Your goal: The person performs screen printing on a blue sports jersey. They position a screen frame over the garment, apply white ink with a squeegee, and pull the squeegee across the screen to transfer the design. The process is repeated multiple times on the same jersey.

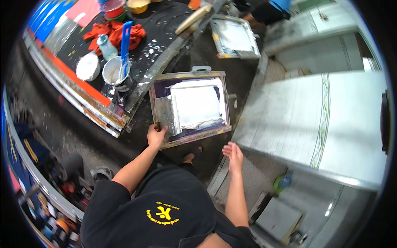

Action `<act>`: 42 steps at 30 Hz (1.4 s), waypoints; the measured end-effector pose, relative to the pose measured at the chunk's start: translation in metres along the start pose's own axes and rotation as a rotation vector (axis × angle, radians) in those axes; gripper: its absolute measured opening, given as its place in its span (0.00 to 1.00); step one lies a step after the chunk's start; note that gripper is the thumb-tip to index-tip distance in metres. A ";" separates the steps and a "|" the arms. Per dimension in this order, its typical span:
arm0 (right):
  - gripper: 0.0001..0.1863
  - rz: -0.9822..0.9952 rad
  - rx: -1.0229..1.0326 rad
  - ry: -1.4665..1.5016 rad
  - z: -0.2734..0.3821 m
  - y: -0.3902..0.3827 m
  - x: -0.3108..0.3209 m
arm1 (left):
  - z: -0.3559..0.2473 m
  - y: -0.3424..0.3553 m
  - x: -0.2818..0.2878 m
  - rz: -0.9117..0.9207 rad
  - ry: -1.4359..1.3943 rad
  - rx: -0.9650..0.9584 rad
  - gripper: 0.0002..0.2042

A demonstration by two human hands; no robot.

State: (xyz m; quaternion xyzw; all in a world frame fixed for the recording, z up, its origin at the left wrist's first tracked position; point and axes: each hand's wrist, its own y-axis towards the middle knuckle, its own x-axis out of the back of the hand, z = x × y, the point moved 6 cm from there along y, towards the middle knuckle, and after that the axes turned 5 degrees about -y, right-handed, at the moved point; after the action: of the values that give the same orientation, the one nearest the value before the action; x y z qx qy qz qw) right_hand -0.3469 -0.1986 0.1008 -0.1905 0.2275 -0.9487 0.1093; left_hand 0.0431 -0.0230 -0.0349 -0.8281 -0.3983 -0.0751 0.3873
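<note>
A screen-printing frame [188, 75] with a wooden rim is in front of me, tilted slightly. A thick white ink layer [196, 103] covers much of its dark mesh. A flat grey squeegee [165, 112] rests along the left side of the white patch. My left hand [157, 135] is closed on the frame's near left corner, close to the squeegee's lower end; the fingertips are partly hidden. My right hand [234, 155] hovers off the frame's near right corner, fingers stretched out, holding nothing.
On the dark table at left are a white pot [88, 67], an ink bucket [111, 71] with a blue spatula [125, 45], a bottle [107, 47] and red cloth [132, 35]. Another frame [235, 36] stands beyond, near another person. A long pale tiled table [285, 111] runs along the right.
</note>
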 end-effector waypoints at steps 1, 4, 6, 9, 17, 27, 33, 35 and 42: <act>0.27 0.089 0.052 -0.039 0.018 0.038 -0.005 | -0.003 -0.006 -0.003 -0.039 0.057 -0.032 0.27; 0.23 0.298 0.182 -0.215 0.070 0.157 -0.037 | -0.012 -0.014 -0.012 -0.176 0.085 -0.075 0.26; 0.20 0.455 0.354 -0.321 0.102 0.231 -0.073 | -0.011 -0.016 -0.008 -0.249 0.084 -0.044 0.25; 0.17 0.483 0.484 -0.432 0.136 0.330 -0.135 | -0.020 -0.011 -0.002 -0.320 0.101 0.012 0.24; 0.49 0.524 0.702 -0.899 0.170 0.441 -0.228 | -0.027 -0.035 -0.018 -0.401 0.056 0.041 0.21; 0.58 0.741 0.619 -1.237 0.158 0.444 -0.245 | -0.057 -0.061 -0.052 -0.645 -0.101 -0.021 0.23; 0.53 0.607 0.629 -1.214 0.140 0.430 -0.172 | -0.062 -0.113 -0.045 -0.614 -0.470 0.001 0.26; 0.48 0.483 0.587 -1.237 0.135 0.425 -0.132 | -0.058 -0.139 -0.044 -0.672 -0.458 -0.102 0.27; 0.43 0.426 0.605 -0.996 0.191 0.327 0.050 | 0.002 -0.205 -0.048 -0.520 -0.932 -0.048 0.35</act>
State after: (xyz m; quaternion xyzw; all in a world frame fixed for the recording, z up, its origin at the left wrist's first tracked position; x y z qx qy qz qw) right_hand -0.2740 -0.5736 0.1192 -0.5214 -0.0969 -0.7255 0.4387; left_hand -0.1370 0.0279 0.0618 -0.6563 -0.7183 0.1980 0.1187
